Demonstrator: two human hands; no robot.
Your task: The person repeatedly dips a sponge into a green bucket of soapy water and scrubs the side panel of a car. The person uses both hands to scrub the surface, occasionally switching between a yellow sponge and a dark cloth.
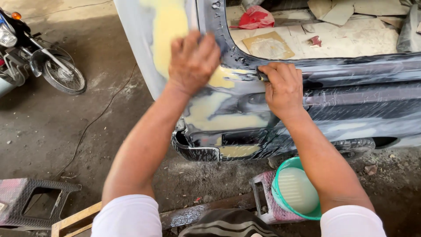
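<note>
White sleeves sat closest to the lens, with a striped dark cloth between them at the bottom edge. The car body panel, dark and wet with pale yellow filler patches, stood right under both sets of fingers, filling the middle and right of the view. Left hand lay palm-down on the panel, fingers curled close together and pressed onto the surface over a yellow filler patch; whether anything was under the palm, cannot tell. Right hand was to the right of the left fingers, knuckles bent, fingers pinched tight on a small dark sanding piece held against the panel's edge just below the opening. Beyond the fingertips, inside the car opening, a flat cardboard sheet and a red rag lay on the floor of the vehicle. Below the right wrist, a green bucket with milky water stood on a pink-grey stool. Far left of the left fingers, a motorcycle was parked on the concrete floor; a thin cable trailed across it. A dark plastic stool sat at lower left.
</note>
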